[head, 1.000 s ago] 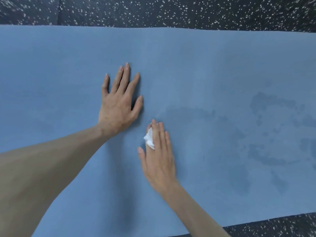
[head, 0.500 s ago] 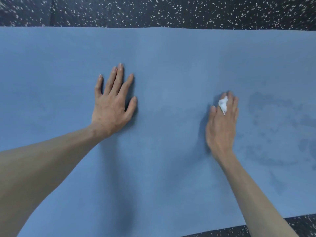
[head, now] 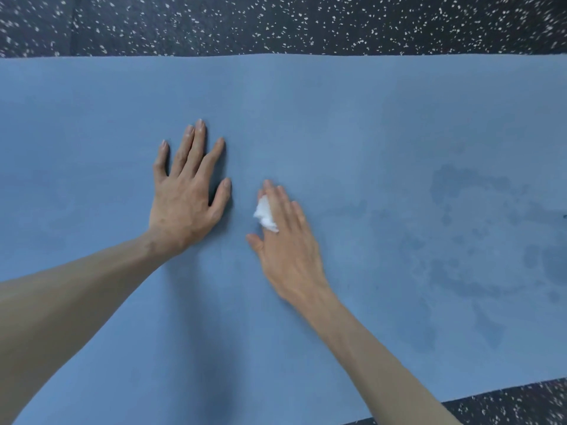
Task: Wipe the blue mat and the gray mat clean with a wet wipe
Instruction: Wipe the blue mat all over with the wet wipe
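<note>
Mid-frame, the right hand (head: 287, 240) presses the wet wipe (head: 264, 215) flat-fingered on the half-damp blue mat (head: 306, 118), the left hand (head: 187, 191) is spread flat, and the gray mat is unseen.

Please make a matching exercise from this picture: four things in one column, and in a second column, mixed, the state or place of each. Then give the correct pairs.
Column 1
1. left hand
2. right hand
3. wet wipe
4. blue mat

Column 2
A. white and crumpled, showing from under the fingers
B. lies flat on the speckled floor, with darker damp patches at the right
C. rests flat on the mat, fingers spread, holding nothing
D. presses the wipe onto the mat with straight fingers

Pairs: 1-C, 2-D, 3-A, 4-B
</note>
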